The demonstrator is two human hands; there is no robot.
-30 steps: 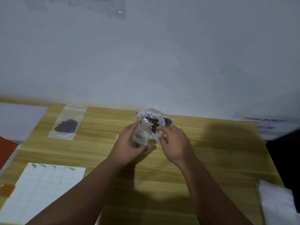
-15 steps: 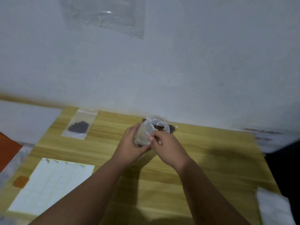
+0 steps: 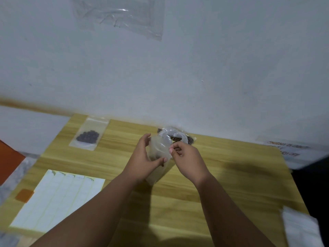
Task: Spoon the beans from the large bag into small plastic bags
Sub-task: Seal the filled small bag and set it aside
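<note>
A view looking down at a light wooden table (image 3: 222,184) pushed against a pale wall, with two bare forearms reaching in from the bottom. The left hand (image 3: 144,163) grasps a small clear plastic bag (image 3: 159,152) between thumb and fingers, holding it upright just above the table near its far edge. The right hand (image 3: 188,161) pinches the bag's top edge on the other side with its fingertips; whether it also holds a spoon cannot be told. A few dark beans seem to sit low in the small bag, though the plastic is blurred. Directly behind the hands, against the wall, lies the large bag (image 3: 176,137) of crumpled clear plastic, dark beans showing through its opening. Well to the left, near the table's far left corner, a filled small bag (image 3: 89,134) lies flat with a cluster of dark beans inside. A white label sheet (image 3: 58,200) lies on the near left of the table, and a clear plastic sheet (image 3: 121,15) hangs on the wall above
</note>
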